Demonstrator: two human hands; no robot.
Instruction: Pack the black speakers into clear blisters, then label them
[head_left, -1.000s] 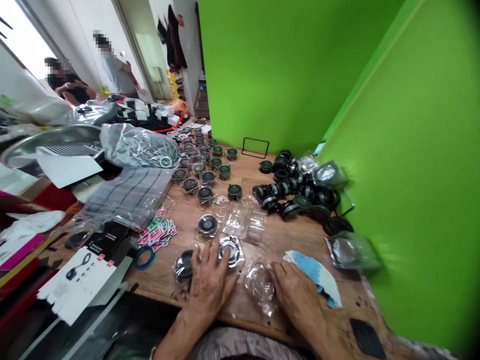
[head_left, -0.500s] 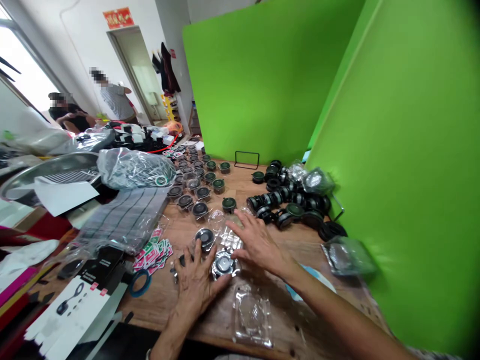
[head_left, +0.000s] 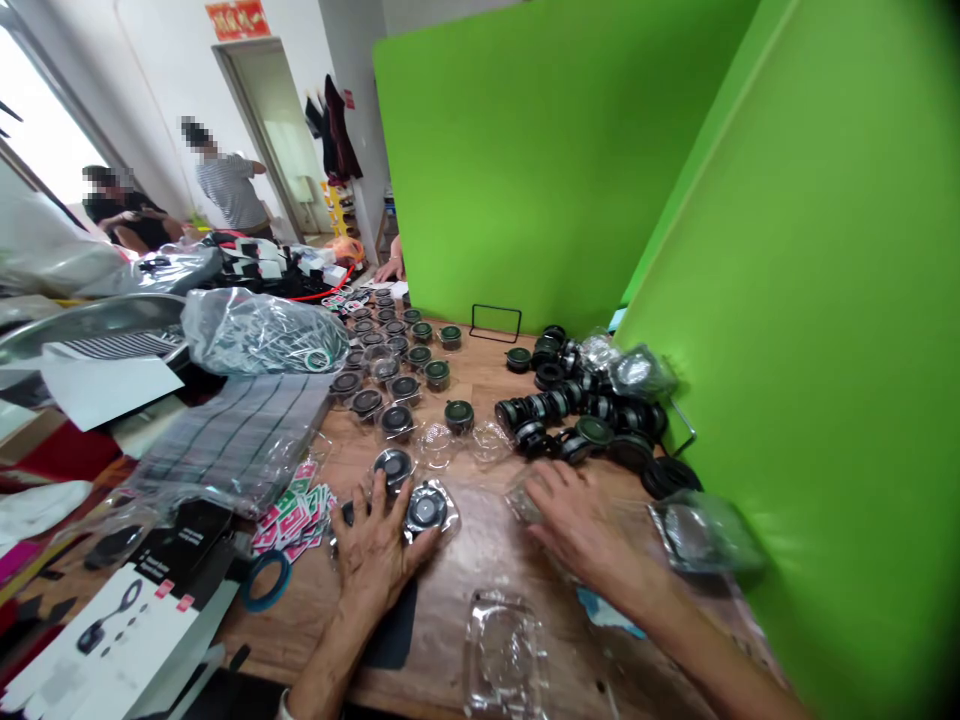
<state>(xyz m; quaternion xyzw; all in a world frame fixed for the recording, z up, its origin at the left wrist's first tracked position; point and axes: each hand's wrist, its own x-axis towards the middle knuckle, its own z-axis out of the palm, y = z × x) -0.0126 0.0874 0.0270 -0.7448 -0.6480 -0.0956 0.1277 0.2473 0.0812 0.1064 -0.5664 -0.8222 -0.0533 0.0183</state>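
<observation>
My left hand [head_left: 373, 545] lies flat on the wooden table [head_left: 495, 545], fingers spread, touching a round black part in a clear blister shell [head_left: 428, 509]; another packed part [head_left: 393, 466] sits just beyond its fingertips. My right hand [head_left: 574, 518] rests to the right with fingers stretched out over a stack of clear plastic shells [head_left: 523, 494], close to the heap of loose black round parts [head_left: 585, 410]. An empty clear blister shell [head_left: 504, 650] lies near the table's front edge between my forearms.
Rows of packed round parts [head_left: 390, 350] run toward the back. Left lie a clear bag [head_left: 255, 332], a sheet of dark cards [head_left: 232, 430], red-green stickers [head_left: 289, 515], a blue tape ring [head_left: 266, 580]. Green screens [head_left: 787, 300] wall the right. Two people stand far left; another person's hand [head_left: 390, 268] is at the back.
My right hand has drawn back rightward from the middle shells to the stack near the black heap. My left hand has stayed by the packed part while the view has shifted.
</observation>
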